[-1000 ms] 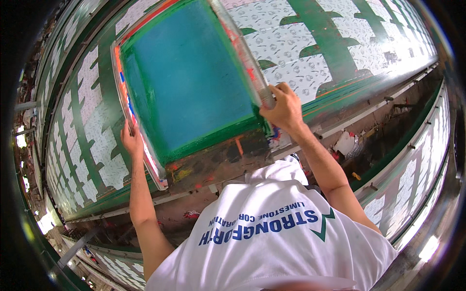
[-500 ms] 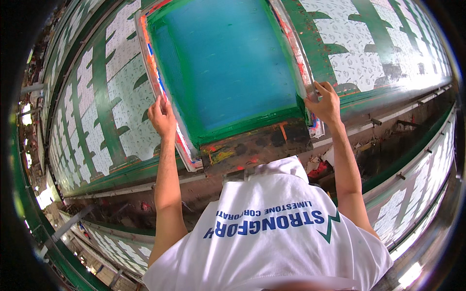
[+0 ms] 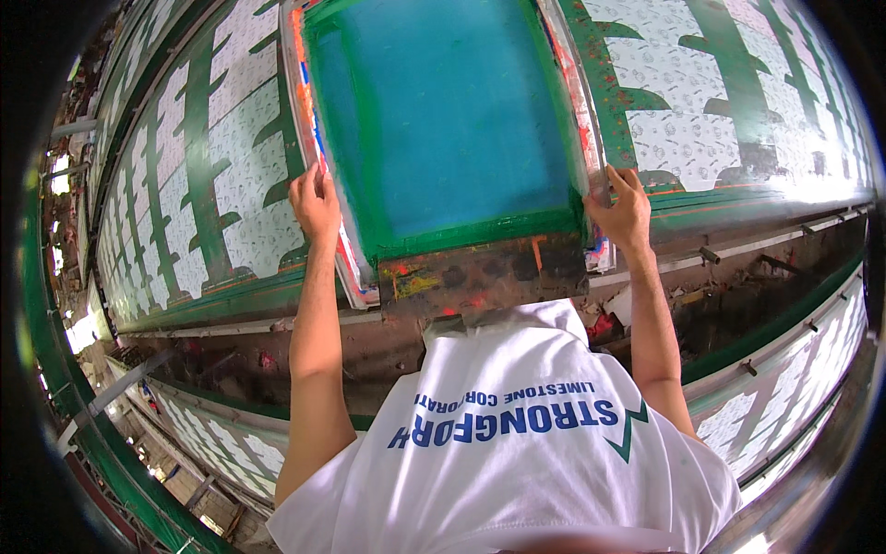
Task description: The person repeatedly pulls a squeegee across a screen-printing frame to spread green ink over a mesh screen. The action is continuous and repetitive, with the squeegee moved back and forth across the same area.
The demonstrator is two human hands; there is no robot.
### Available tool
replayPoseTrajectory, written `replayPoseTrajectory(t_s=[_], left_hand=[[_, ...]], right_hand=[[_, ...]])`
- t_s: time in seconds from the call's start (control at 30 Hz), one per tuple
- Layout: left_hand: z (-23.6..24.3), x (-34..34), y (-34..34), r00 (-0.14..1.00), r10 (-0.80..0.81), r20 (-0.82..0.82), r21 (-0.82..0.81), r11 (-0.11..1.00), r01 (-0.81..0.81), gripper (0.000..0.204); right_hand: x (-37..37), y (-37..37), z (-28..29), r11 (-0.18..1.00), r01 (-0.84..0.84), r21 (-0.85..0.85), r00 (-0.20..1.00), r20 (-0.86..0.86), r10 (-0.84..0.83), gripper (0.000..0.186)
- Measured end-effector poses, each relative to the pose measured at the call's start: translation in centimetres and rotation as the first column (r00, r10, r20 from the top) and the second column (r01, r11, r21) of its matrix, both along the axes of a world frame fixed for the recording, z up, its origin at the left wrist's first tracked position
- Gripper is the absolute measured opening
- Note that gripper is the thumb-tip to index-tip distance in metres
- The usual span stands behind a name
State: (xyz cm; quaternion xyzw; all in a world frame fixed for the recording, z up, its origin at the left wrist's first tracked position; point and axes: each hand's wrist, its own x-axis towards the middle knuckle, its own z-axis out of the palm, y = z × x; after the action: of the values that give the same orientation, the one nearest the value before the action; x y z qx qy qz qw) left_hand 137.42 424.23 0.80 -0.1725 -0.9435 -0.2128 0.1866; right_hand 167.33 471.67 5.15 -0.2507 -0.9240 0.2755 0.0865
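Printed cloth (image 3: pixel 231 194), screen frame (image 3: pixel 443 120) now centred

A long printing table (image 3: pixel 231 198) runs from nine o'clock up and across to three o'clock, covered by white fabric (image 3: pixel 701 120) printed with small motifs and broad green stripes and leaf shapes. Lying flat on it at twelve o'clock is a large printing screen (image 3: pixel 443 120) with a blue-green mesh, a metal frame smeared with red and orange ink, and a stained dark near edge toward six o'clock. Along the table's near side a grimy, paint-spattered rail (image 3: pixel 757 249) with small metal stops runs toward three o'clock, and a second fabric-covered table (image 3: pixel 794 369) lies at four o'clock.
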Motion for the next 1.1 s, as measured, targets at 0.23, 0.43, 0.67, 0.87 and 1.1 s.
replayPoseTrajectory(t_s=[0.23,0.43,0.67,0.87,1.1], left_hand=[[-1.3,-0.5,0.5,0.999,-0.024,0.026,-0.031,0.999,0.025,0.038],[-1.8,-0.5,0.3,1.0,0.015,0.014,-0.085,0.996,-0.013,0.042],[-2.0,-0.5,0.4,0.999,0.023,0.022,-0.032,0.999,-0.023,0.041],[-2.0,-0.2,0.4,1.0,0.017,0.006,0.001,1.0,-0.017,0.043],[-2.2,-0.2,0.3,1.0,0.002,-0.012,0.06,0.998,-0.001,0.045]], right_hand=[[0.0,0.5,-0.5,0.994,-0.01,-0.112,0.996,0.088,0.02,0.076],[-0.4,0.3,-0.2,0.996,-0.004,-0.094,0.99,0.141,0.018,0.08],[1.2,-4.6,3.2,0.989,-0.136,0.059,0.989,-0.041,0.139,0.074],[3.5,-14.3,5.9,0.591,-0.806,0.036,0.592,0.062,0.803,0.061],[2.3,-17.7,6.2,0.562,-0.798,0.218,0.595,0.132,0.793,0.052]])
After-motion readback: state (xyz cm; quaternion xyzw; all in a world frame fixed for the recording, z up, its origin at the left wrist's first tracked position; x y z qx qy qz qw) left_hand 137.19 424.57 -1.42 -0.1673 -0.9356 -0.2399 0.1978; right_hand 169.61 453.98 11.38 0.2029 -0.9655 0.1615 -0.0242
